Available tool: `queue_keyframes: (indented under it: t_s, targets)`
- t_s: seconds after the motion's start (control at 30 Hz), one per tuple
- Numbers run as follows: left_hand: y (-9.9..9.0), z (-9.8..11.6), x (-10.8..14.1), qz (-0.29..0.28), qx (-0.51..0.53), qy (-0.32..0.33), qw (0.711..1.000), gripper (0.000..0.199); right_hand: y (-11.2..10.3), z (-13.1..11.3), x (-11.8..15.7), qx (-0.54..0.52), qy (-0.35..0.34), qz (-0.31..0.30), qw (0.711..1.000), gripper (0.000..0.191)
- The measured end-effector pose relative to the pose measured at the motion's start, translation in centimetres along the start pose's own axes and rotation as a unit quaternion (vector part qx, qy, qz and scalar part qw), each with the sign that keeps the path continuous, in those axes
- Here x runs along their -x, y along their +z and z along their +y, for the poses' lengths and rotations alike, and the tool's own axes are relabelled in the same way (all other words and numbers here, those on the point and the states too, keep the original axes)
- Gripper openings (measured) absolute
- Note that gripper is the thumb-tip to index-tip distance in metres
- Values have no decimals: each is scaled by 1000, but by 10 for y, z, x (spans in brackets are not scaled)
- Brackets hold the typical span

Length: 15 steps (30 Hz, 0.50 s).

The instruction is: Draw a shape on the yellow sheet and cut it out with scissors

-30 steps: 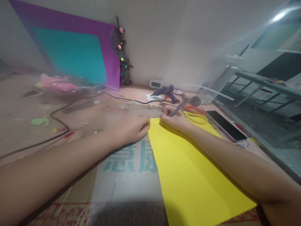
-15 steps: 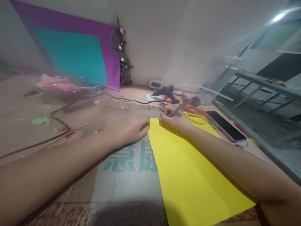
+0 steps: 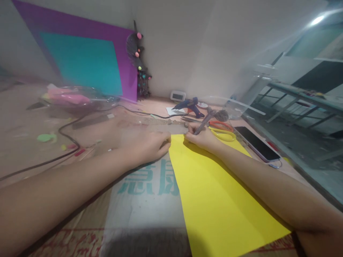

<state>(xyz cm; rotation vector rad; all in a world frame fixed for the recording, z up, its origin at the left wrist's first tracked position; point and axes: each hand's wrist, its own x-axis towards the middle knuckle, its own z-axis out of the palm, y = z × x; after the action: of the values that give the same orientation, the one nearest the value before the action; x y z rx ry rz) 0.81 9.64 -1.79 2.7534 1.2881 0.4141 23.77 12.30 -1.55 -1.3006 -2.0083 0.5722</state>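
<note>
A sheet of yellow paper point(image 3: 214, 192) lies slanted across the table in front of me. My left hand point(image 3: 155, 144) rests at its far left corner, fingers curled and pressed together on the paper's edge; the fingertips are partly hidden. In my right hand point(image 3: 200, 137) a grey pen point(image 3: 205, 122) is pinched, tilted up to the right. That hand rests on the far end of the sheet, and the pen's tip is hidden by the fingers. Just beyond it lie scissors with yellow handles point(image 3: 223, 135) and an orange-handled pair point(image 3: 222, 125).
At the back are a blue glue gun point(image 3: 189, 105), a small digital clock point(image 3: 178, 95) and grey yarn point(image 3: 222, 115). A phone point(image 3: 257, 142) lies right. A black cable point(image 3: 64, 132) runs left, past scraps and a plastic bag point(image 3: 69, 97). Purple board point(image 3: 130, 82) leans on the wall.
My right hand has shifted slightly right, and the pen in it stands more upright. My left hand and the yellow paper have stayed in place.
</note>
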Motion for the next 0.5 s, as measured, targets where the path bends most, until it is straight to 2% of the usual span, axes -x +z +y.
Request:
queue_keyframes:
  t_s: [0.5]
  targets:
    - [-2, 1, 1, 12, 17, 9, 1000, 24, -2, -3, 3, -38, 24, -42, 998, 26]
